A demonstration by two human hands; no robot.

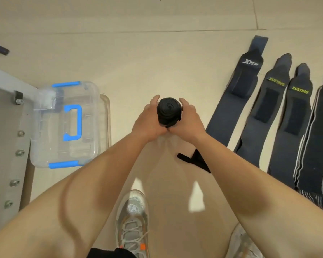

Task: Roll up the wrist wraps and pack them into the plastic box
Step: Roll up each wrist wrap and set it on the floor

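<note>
Clasping the rolled wrist wrap (169, 111) from either side, left hand (147, 123) and right hand (189, 121) curl round it, between plastic box (63, 123) and flat wraps (280, 112); the box looks lidded; freeing a hand to open it may let the roll unwind.

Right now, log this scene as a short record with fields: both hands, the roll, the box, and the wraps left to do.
left hand: grips the rolled wrap from its left side
right hand: grips it from the right side
rolled wrap: black, tightly wound, held above the floor
plastic box: clear, blue handle and clasps, on the floor at left, lid looks on
flat wraps: four unrolled, side by side on the floor at right
black strap: under the right forearm; link to the roll unclear
</note>
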